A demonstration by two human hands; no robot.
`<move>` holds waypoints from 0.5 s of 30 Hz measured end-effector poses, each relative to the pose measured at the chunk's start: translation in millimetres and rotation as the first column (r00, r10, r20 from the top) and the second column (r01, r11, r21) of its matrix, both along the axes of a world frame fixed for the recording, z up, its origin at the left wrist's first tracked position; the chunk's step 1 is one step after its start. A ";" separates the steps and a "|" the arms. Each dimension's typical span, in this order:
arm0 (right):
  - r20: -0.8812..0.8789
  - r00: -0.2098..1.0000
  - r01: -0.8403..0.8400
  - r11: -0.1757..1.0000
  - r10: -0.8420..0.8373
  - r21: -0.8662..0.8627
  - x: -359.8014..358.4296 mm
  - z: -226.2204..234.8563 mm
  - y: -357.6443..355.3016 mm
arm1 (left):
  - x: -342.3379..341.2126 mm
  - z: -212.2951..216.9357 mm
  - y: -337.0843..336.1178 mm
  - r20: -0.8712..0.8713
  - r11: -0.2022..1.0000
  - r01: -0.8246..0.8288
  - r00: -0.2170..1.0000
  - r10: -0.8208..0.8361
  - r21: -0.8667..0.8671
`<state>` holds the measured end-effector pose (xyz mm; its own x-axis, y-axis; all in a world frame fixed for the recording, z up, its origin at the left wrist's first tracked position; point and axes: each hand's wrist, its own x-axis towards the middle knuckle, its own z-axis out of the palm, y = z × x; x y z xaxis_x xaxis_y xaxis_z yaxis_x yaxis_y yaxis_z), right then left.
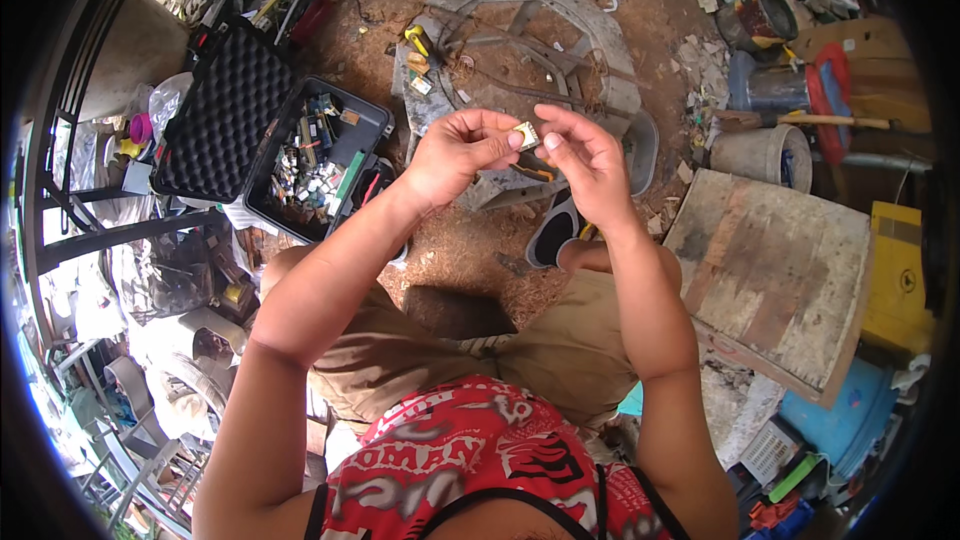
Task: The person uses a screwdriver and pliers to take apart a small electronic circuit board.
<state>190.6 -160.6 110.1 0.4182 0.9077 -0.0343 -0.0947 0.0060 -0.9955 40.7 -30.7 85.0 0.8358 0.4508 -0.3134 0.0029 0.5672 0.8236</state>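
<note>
Between my two hands is a small cream-coloured rectangular piece [528, 136], with what look like tiny marks or contacts along its edge; I cannot make out its kind. My left hand [455, 155] pinches it between thumb and fingers. On the other side, my right hand [590, 165] has its thumb and fingertips at the piece's right edge, with the index finger raised above it. Just below the hands, a tool with an orange-and-black handle [533, 172] lies partly hidden on a round stone-like slab [610, 40].
An open black case [375, 115] with a foam-lined lid [220, 115] holds many small electronic parts to my left. A yellow-handled tool [418, 38] lies on the slab. A worn wooden board [770, 260], a bucket [765, 155] and a blue container [845, 410] stand at right.
</note>
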 end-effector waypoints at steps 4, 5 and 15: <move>0.055 0.998 0.002 0.999 -0.005 0.043 2.0 -10.8 -0.8 | 2.0 2.8 -2.2 -0.042 0.999 -0.004 0.999 0.005 0.036; 0.096 0.995 0.010 1.000 -0.011 0.009 3.9 -10.5 -1.0 | 2.5 3.7 -2.8 -0.045 0.999 0.003 0.999 -0.002 0.038; 0.203 0.978 0.055 0.998 -0.047 -0.035 5.1 -7.6 -1.5 | 1.2 3.9 -2.9 -0.042 0.999 0.023 0.999 -0.022 0.026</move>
